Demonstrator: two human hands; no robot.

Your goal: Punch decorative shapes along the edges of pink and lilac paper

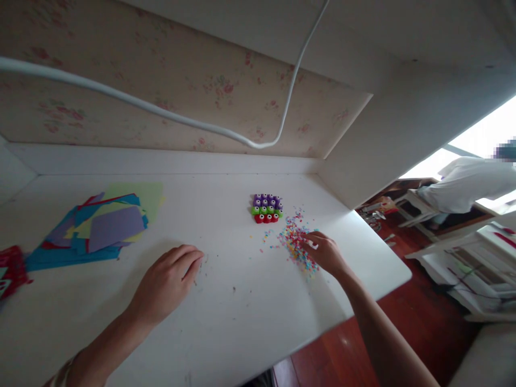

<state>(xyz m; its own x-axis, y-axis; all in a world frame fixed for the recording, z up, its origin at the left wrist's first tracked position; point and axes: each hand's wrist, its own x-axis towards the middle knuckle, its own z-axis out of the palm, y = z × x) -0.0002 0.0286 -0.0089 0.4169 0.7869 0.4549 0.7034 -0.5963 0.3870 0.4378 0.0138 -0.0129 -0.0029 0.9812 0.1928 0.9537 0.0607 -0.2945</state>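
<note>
My left hand (167,282) is over the left-middle of the white table (226,322), thumb and fingertips pressed together. Anything pinched there is too small or hidden to make out. At the right, my right hand (324,253) touches the edge of a loose heap of tiny multicoloured beads (296,239), its fingers curled together. Whether a bead sits between those fingertips is hidden. Just beyond the heap stand rows of small purple, green and red bottles (267,208), packed side by side, with pale round tops.
Overlapping coloured paper sheets (115,228) lie at the left, beside a red packet (12,271). A white cable (169,115) hangs in front of the flowered wall. Beyond the table's right edge, a person in white (467,183) leans near white furniture (484,258).
</note>
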